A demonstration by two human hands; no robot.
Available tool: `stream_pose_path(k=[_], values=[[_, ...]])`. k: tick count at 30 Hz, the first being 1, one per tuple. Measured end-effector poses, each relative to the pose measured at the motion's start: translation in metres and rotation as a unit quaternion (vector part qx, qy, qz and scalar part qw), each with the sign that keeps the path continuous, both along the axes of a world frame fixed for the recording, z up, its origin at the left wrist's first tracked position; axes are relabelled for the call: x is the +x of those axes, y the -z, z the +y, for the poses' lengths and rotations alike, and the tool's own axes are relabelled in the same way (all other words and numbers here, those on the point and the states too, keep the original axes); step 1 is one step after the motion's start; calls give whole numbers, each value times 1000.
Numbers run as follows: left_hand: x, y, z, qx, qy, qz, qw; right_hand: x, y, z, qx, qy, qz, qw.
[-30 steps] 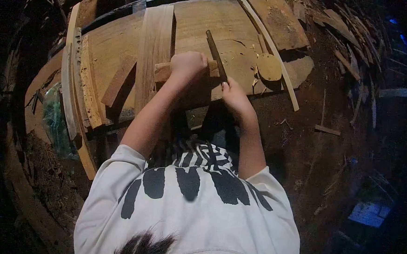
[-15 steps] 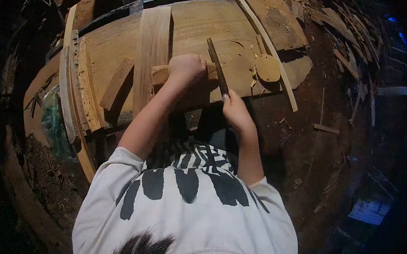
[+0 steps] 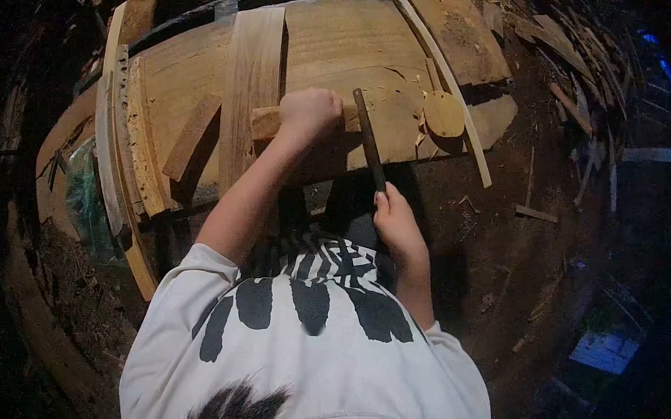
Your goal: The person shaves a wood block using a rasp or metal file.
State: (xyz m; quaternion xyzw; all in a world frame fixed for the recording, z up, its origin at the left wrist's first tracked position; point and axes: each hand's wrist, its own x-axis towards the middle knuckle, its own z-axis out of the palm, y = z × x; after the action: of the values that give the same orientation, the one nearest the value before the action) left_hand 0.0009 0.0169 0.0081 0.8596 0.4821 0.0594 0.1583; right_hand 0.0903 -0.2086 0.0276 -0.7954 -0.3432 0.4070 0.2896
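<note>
My left hand [image 3: 311, 112] is closed over the middle of a short wooden block [image 3: 265, 123], pressing it against the large wooden board [image 3: 338, 37]. The block's ends stick out on both sides of the fist. To the right, my right hand [image 3: 398, 219] grips the near end of a long dark bar-like tool [image 3: 369, 140]. That tool slants up and left, its far part beside the block's right end. A wide flat plank [image 3: 252, 66] lies left of my left hand.
A round wooden piece [image 3: 443, 115] with a handle lies on the right, beside a long thin strip [image 3: 454, 86]. Another block [image 3: 192, 138] and several long wood pieces [image 3: 146, 136] lie left. Green plastic [image 3: 90, 202] is at far left, scrap wood [image 3: 560, 50] at upper right.
My right hand has moved down and slightly right, drawing the dark tool back with it. My left hand stays on the block, nearly unmoved.
</note>
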Motion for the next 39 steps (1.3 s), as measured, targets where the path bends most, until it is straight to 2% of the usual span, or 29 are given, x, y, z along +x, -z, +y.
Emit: stream_pose_path(k=[4, 6, 10, 12, 13, 17, 19, 21, 24, 28, 31, 34, 39], values=[[-1, -1, 0, 3, 11, 3, 1000, 17, 37, 46, 49, -18, -29, 998], [0, -2, -1, -2, 8, 10, 1000, 25, 52, 73, 135, -41, -24, 990], [-3, -1, 1, -4, 42, 36, 998, 22, 52, 76, 105, -21, -13, 994], [-1, -7, -1, -15, 22, 37, 999, 5, 28, 45, 72, -21, -98, 992], [0, -10, -2, -26, 3, 38, 999, 0, 19, 28, 45, -12, -47, 998], [1, -10, 0, -50, 1, 31, 998, -11, 17, -22, 5, 26, -40, 999], [0, -14, -1, -45, 21, 42, 998, -11, 17, -13, -10, 28, -20, 999], [2, -7, 2, -50, 18, 43, 998, -12, 21, 13, 84, 5, -62, 995], [1, -8, 5, -43, 7, 45, 998, -9, 26, 57, 26, -12, -112, 993], [0, -15, 7, -47, 12, 67, 997, -9, 34, 49, 54, -10, -116, 992], [0, -5, 14, -57, 42, 87, 994, -20, 35, 7, 58, -3, -100, 993], [0, -4, 14, -40, 66, 79, 994, -27, 31, -17, 13, 13, -81, 997], [0, -9, 15, -56, 88, 97, 990, -6, 40, 39, 59, -7, -109, 992]])
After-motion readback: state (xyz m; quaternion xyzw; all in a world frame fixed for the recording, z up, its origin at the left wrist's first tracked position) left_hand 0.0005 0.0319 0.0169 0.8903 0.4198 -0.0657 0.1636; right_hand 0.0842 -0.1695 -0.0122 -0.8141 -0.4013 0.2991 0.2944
